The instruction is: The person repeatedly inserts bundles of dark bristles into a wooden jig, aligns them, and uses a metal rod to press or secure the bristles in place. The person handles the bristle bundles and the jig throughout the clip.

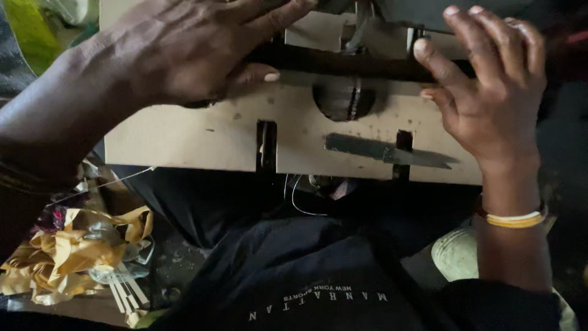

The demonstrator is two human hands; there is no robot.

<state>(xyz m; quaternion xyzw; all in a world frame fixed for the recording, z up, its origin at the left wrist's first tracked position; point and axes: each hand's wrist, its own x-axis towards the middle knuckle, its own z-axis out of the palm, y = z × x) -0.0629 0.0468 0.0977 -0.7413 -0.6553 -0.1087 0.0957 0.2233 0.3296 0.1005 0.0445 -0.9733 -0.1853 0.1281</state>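
Under the fingers of the left hand (196,49) lay a pale board (202,138) that looked like matt cardboard or thin wood, its face dusty, lightly speckled and cut with rough-edged slots. Between the 2 thumbs ran a dark bar (343,64), dull and unpolished. Just below the right hand (490,92) fingers, a flat grey metal strip (386,151) showed a faint brushed sheen. Beneath the board, black cloth (294,270) looked soft and matt. Crumpled yellow paper strips (73,251) lay creased beside clear, glossy plastic film (113,273).
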